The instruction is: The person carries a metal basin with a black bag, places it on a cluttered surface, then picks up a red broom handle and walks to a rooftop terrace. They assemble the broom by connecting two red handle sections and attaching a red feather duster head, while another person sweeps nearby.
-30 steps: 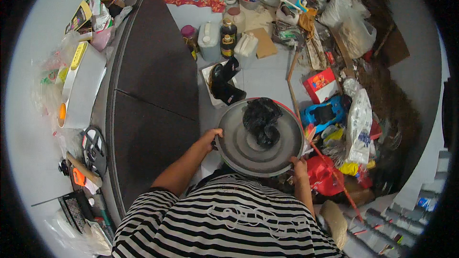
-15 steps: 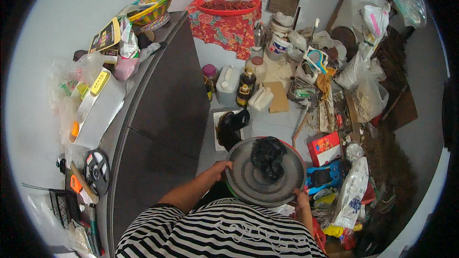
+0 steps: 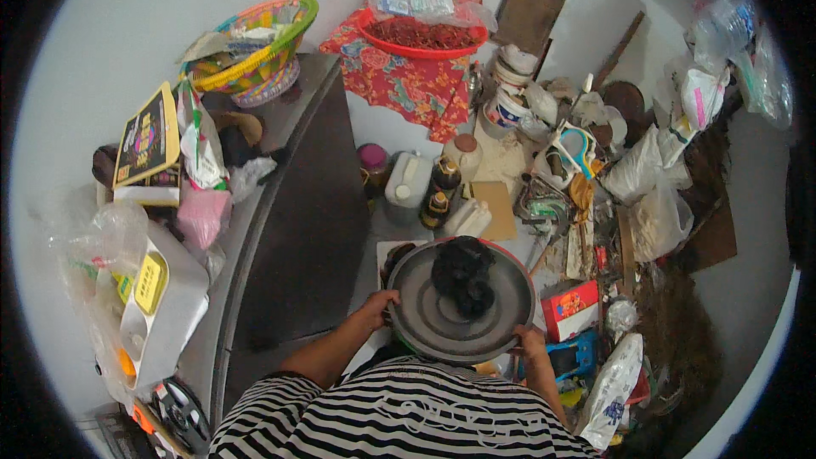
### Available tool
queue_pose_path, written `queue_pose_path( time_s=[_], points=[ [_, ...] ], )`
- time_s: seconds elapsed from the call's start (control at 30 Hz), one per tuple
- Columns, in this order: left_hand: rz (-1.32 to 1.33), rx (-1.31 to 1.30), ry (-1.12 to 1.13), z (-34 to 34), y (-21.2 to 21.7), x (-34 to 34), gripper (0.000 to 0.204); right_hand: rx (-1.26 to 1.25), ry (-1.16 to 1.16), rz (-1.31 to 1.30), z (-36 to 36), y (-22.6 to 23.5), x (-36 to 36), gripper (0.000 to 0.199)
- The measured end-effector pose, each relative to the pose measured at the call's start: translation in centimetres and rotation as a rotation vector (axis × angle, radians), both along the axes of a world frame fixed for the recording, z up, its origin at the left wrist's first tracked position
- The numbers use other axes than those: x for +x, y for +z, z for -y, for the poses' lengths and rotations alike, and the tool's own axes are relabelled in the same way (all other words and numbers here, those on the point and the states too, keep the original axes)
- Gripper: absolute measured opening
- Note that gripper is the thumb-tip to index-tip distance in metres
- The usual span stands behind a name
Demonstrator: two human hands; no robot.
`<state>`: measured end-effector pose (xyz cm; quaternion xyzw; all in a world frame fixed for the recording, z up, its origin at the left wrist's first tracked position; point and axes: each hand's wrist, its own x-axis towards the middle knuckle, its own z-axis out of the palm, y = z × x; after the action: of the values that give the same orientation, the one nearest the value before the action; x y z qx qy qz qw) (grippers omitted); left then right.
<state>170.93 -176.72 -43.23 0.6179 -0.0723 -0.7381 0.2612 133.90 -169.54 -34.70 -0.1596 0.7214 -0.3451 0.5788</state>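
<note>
1. The person's striped shirt (image 3: 399, 416) is filling the lower edge and hiding the lap and whatever is lying under the round grey metal tray (image 3: 442, 323).
2. The left hand (image 3: 378, 308) is gripping the tray's left rim, fingers curled over the edge; the right hand (image 3: 529, 343) is clasping the right rim, thumb on top.
3. The tray is being held level in front of the chest, and a lumpy black heap (image 3: 463, 274) is sitting on its far half; what the heap is made of is too dark to tell.
4. Just right of the tray, a red carton (image 3: 571, 306) is lying on the floor, with a blue package (image 3: 568, 357) nearer, partly hidden by the forearm.
5. Beyond the tray, a white jerrycan (image 3: 410, 180) and a dark bottle (image 3: 442, 183) are standing together.
6. On the dark cabinet (image 3: 297, 221) to the left, a yellow-and-black flat box (image 3: 146, 138) is leaning.
7. Farthest, a red basin (image 3: 422, 36) is resting on a floral red cloth (image 3: 399, 85).
</note>
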Motion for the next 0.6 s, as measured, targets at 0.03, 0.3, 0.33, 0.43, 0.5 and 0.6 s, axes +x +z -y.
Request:
queue_pose_path(
  time_s=[0.03, 0.3, 0.33, 0.43, 0.5, 0.6],
  points=[
    [-0.005, -0.008, 0.025, 1.4, 0.6, 0.2, 0.023, 0.001, 0.004, 0.007, 1.6, 1.1, 0.2, 0.038],
    [-0.106, -0.269, 0.109, 8.7, 7.2, 0.0, 0.034, -0.204, 0.120, 0.016, 13.0, 0.3, -2.9, 0.042],
    [-0.102, -0.314, 0.139, 9.7, 8.4, -0.3, 0.032, -0.212, 0.125, 0.009, 14.8, 1.1, -3.0, 0.041],
    [-0.101, -0.367, 0.236, 12.9, 8.9, -0.3, 0.028, -0.251, 0.166, 0.068, 20.2, 5.9, -2.1, 0.040],
    [-0.045, -0.373, 0.295, 16.0, 12.9, -1.7, 0.029, -0.315, 0.217, 0.100, 24.3, 6.2, -3.6, 0.041],
    [-0.020, -0.446, 0.382, 20.4, 16.3, -2.8, 0.031, -0.356, 0.284, 0.103, 31.8, 10.1, -4.2, 0.038]
  ],
)
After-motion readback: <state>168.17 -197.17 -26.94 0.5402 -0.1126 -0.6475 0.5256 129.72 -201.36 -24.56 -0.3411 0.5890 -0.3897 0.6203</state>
